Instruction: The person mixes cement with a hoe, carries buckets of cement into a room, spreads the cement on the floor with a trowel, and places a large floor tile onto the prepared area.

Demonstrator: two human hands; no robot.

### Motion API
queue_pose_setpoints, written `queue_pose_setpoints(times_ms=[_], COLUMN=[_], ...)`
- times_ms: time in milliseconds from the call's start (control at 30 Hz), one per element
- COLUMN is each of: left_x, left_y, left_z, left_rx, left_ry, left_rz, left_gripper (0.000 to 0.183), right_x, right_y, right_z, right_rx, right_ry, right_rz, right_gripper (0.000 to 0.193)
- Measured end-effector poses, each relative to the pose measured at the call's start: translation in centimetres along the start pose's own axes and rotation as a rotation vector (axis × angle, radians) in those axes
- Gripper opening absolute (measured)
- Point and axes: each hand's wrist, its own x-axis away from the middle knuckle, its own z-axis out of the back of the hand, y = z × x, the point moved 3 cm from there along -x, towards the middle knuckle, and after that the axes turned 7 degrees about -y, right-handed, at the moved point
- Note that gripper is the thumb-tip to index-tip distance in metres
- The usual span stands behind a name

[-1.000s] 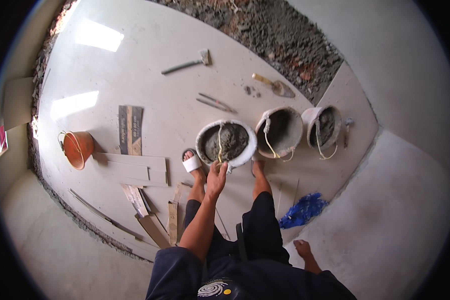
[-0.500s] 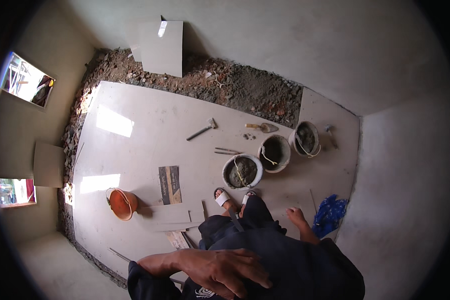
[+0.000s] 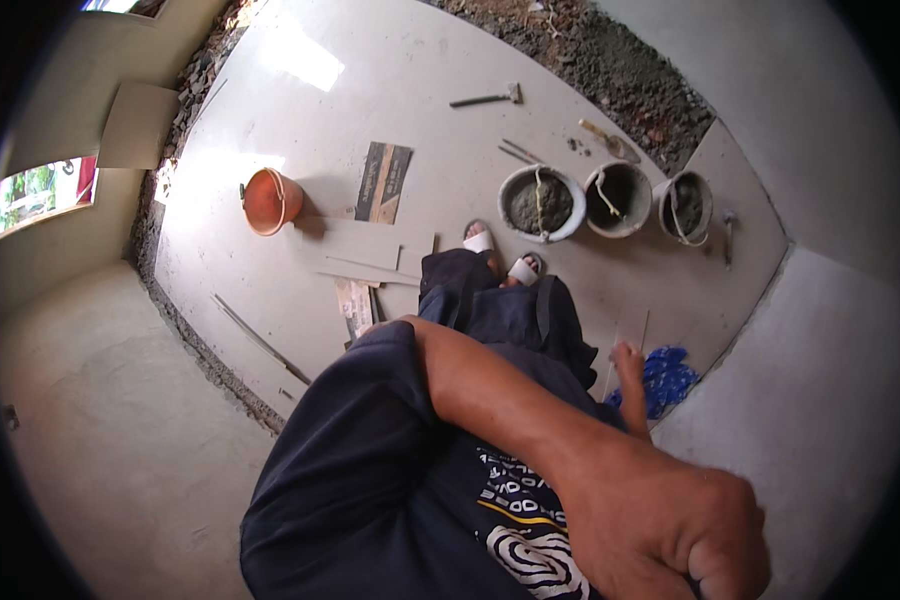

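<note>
My left hand (image 3: pixel 675 520) is raised close across my chest, its fingers curled into a fist with nothing visible in it. My right hand (image 3: pixel 627 360) hangs low on the right, apparently closed, with no object showing. Behind it a blue patterned cloth (image 3: pixel 668 380) lies crumpled on the floor. Beyond my sandalled feet stand three buckets in a row: a left bucket (image 3: pixel 510 212) full of grey mortar, a middle bucket (image 3: pixel 594 222) and a right bucket (image 3: pixel 703 226), both with grey mortar inside. Neither hand touches them.
A hammer (image 3: pixel 485 100), a trowel (image 3: pixel 610 140) and another hammer-like tool (image 3: pixel 729 240) lie on the pale tiled floor (image 3: pixel 410 60). An orange bucket (image 3: pixel 266 205), cardboard (image 3: pixel 383 182) and tile strips (image 3: pixel 345 240) sit left. Rubble (image 3: pixel 610 60) borders the far edge.
My left arm has swung rightward across my chest, and its fingers have curled from loosely extended into a fist. My view has tilted and turned, so the floor items appear higher up.
</note>
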Motion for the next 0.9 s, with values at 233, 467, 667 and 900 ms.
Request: queue_pose_setpoints(times_ms=[233,467,667,900], left_x=[-0.9,1.3,-0.2,-1.5], left_y=[-3.6,-5.9,-4.2,2.0], left_z=[-1.2,0.2,2.8,6.9], left_rx=[0.098,-0.428,-0.658,-0.604], left_ry=[-0.187,-0.058,0.013,0.187], left_rz=[0.022,0.033,0.258,0.305], left_gripper=[0.045,0.050,0.045,0.044], right_x=[3.1,-0.6,-3.7,-3.3], right_y=[7.1,5.3,1.8,-0.7], right_z=[0.8,3.2,2.2,-4.8], right_rx=[-0.143,-0.082,0.006,-0.316], right_ry=[-0.115,0.024,0.143,0.025], right_rz=[-0.368,-0.181,-0.001,-0.107], right_gripper=[0.036,0.035,0.040,0.034])
